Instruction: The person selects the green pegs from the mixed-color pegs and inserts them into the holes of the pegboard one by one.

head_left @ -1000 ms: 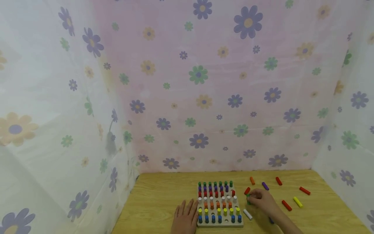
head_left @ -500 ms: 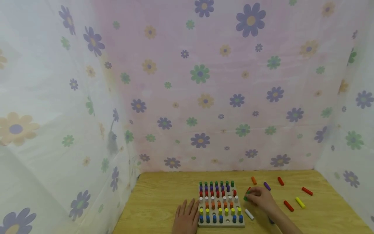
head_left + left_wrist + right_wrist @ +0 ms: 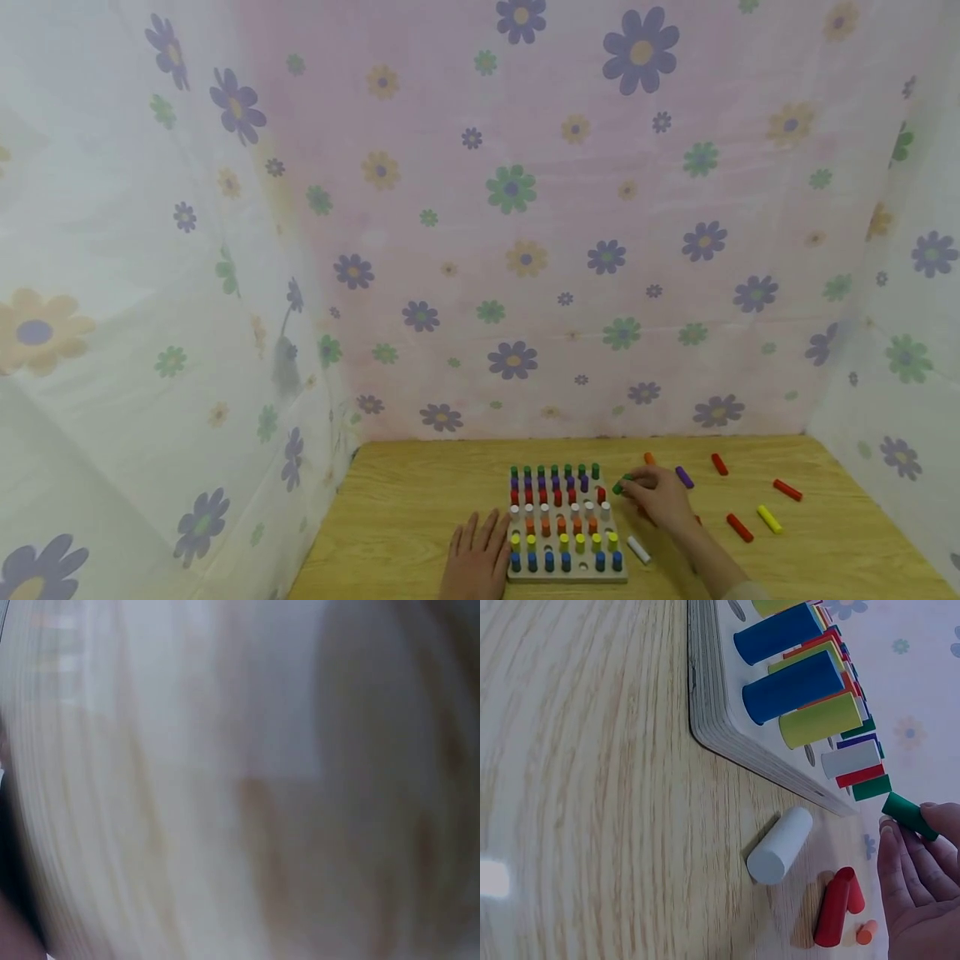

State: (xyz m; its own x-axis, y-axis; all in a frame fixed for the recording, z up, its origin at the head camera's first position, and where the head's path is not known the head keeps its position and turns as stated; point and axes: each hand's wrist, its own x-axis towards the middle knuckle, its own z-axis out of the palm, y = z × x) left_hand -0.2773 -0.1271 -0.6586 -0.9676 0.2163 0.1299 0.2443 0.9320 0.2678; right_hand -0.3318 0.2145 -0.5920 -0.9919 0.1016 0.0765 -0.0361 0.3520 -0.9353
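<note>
My right hand (image 3: pixel 663 498) pinches a green peg (image 3: pixel 909 815) between thumb and fingertips, just off the right edge of a wooden pegboard (image 3: pixel 567 576), level with its upper rows. The peg (image 3: pixel 622 484) is tilted. Rows of upright pegs fill much of the board: green at the back, then purple, red, white, orange, yellow and blue in front. Some holes show bare. Flat on the table, fingers spread, my left hand (image 3: pixel 477 557) lies against the board's left side. The left wrist view is a blur of pale, streaked surface.
Loose pegs lie on the wooden table (image 3: pixel 405 500) to the right: white (image 3: pixel 639 550), yellow (image 3: pixel 769 519), purple (image 3: pixel 684 477), orange (image 3: pixel 649 458) and several red pegs (image 3: pixel 739 527). Some are partly behind my right hand and forearm. Flowered sheets (image 3: pixel 510 250) enclose the table's back and sides.
My right hand has carried the green peg left and farther back, closer to the board. The peg has gone from nearly upright to slanted. The left hand stays in place.
</note>
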